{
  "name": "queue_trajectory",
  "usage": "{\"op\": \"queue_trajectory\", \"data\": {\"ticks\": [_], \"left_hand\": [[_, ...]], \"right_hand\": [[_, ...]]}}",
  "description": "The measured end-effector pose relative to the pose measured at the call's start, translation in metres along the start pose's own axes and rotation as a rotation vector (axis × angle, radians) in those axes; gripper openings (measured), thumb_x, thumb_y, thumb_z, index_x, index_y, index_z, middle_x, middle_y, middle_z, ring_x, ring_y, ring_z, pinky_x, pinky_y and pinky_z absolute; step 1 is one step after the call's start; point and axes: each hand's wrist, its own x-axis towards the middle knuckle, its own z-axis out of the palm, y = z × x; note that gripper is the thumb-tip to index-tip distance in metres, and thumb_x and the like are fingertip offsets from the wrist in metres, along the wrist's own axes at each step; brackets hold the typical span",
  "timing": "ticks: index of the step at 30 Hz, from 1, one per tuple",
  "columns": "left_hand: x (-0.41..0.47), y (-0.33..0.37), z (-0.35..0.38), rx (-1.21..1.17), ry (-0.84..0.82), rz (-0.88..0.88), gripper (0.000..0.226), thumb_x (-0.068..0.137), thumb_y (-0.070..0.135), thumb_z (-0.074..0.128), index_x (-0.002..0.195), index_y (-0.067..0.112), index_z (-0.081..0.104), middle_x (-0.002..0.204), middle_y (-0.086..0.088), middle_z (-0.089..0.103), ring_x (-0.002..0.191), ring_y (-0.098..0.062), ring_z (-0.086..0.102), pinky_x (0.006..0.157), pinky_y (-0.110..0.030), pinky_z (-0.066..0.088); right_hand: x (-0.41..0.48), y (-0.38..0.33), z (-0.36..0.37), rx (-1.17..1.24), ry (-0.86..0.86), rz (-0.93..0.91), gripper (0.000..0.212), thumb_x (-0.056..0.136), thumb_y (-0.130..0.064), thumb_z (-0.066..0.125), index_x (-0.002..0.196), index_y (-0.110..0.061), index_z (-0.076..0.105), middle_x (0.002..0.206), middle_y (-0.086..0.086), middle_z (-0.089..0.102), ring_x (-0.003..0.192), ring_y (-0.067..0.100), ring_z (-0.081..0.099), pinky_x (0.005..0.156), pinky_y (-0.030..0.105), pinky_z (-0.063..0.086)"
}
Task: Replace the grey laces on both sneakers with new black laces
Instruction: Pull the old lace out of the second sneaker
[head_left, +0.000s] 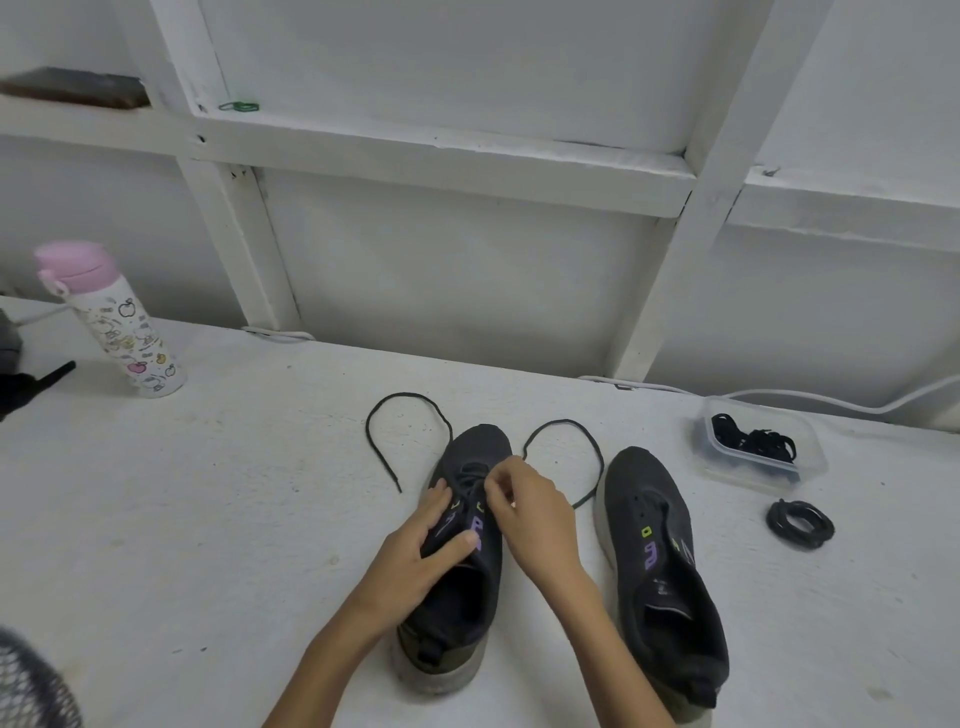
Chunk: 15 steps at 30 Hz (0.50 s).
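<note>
Working the lace (410, 397) through the eyelets goes best one crossing at a time. My judgement is that each pull should run straight along the eyelet's line, while the other hand keeps the shoe from sliding on the table (234, 493). Both loose ends curve out on either side of the toe, so they need watching for snags and for even length. The lace looks dark; I cannot tell from its colour whether it is the old grey one or a new black one.

The left hand (431, 530) grips the left sneaker (457, 603) from its outer side. Its fingers lie along the upper and the thumb reaches across the tongue. The right hand (530, 514) comes in from the other side, its fingertips bunched and pinching the lace at the upper eyelets. Both forearms angle in from the bottom edge.

The right sneaker (660, 561) stands just beside it, its eyelets bare. Black laces (753, 441) wait in a clear tub (810, 467) further right, with a coiled lace (800, 524) near it.
</note>
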Motion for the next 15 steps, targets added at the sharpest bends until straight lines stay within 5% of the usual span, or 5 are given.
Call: {"op": "queue_trajectory", "data": {"ticks": [5,12,15], "left_hand": [[0.000,0.002,0.000,-0.007,0.009,-0.032,0.055,0.081,0.044,0.065,0.124,0.055,0.032,0.151,0.021,0.027,0.141,0.004,0.023,0.110,-0.013,0.021],[-0.001,0.006,-0.001,0.024,-0.033,-0.011,0.053,0.077,0.053,0.063,0.117,0.064,0.031,0.148,0.027,0.024,0.142,0.007,0.017,0.114,-0.017,0.018],[0.001,0.002,-0.002,0.036,-0.039,-0.005,0.055,0.077,0.064,0.065,0.121,0.066,0.031,0.153,0.024,0.025,0.144,0.005,0.017,0.120,-0.027,0.019]], "right_hand": [[-0.003,0.016,-0.004,0.213,-0.092,0.078,0.012,0.086,-0.037,0.067,0.083,-0.026,0.067,0.083,-0.013,0.067,0.078,0.002,0.060,0.069,0.025,0.047],[0.008,0.011,-0.006,0.418,-0.094,0.113,0.011,0.087,-0.023,0.063,0.077,-0.021,0.066,0.076,-0.007,0.067,0.072,0.009,0.061,0.075,0.041,0.053],[0.010,0.010,-0.009,0.503,-0.069,0.133,0.012,0.090,-0.023,0.064,0.080,-0.019,0.068,0.075,-0.009,0.066,0.067,0.005,0.059,0.066,0.031,0.050]]}}
